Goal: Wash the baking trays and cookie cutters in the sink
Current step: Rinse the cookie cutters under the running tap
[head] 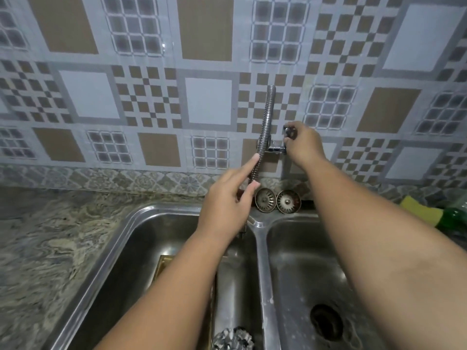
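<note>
A steel double sink [261, 261] fills the lower view. In its left basin lies a gold baking tray [165, 265], mostly hidden under my left forearm. My left hand [227, 200] is raised over the left basin, its straight fingers touching the flexible metal faucet hose [266, 122] that comes off the wall. My right hand [302, 145] pinches the tap handle [290, 131] on the tiled wall. A thin stream of water [243, 232] falls below the left hand into the left basin. No cookie cutters are visible.
Two metal drain strainers [277, 200] lean at the back rim of the sink. A steel scrubber [232, 339] lies at the bottom of the left basin. A yellow sponge [419, 210] and a green bottle [454, 221] sit at right. Marbled counter [50, 248] extends left. The right basin shows an open drain [326, 322].
</note>
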